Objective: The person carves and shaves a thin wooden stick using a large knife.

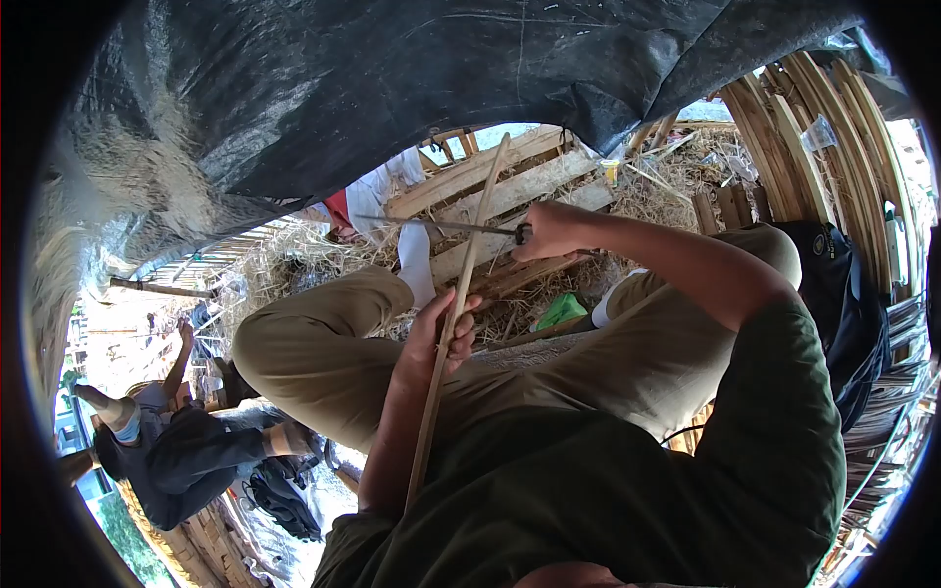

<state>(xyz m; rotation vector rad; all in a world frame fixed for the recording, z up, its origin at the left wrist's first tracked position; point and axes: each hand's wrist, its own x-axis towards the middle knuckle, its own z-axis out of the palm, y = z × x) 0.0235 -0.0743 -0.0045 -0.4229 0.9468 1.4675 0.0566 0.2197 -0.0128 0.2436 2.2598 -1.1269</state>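
My left hand point(441, 333) is wrapped round a long, thin bamboo strip point(431, 421). The strip slants up from beside my left forearm, with its far end well beyond the fingers. In my right hand point(557, 231) is the dark handle of a knife point(441, 224), gripped with the fingers closed. Its long, narrow blade points left and crosses the strip above my left hand. Whether the edge presses into the strip I cannot make out. Both hands are over my bent legs in khaki trousers point(323, 333).
A dark tarp point(392, 88) hangs low overhead. Wooden planks point(529, 191) and straw-like shavings point(627, 211) cover the ground ahead. Stacked boards point(784, 147) and a black bag point(833, 294) are on the right. Another person point(196, 451) sits at the left. A green plastic piece point(561, 312) lies near my feet.
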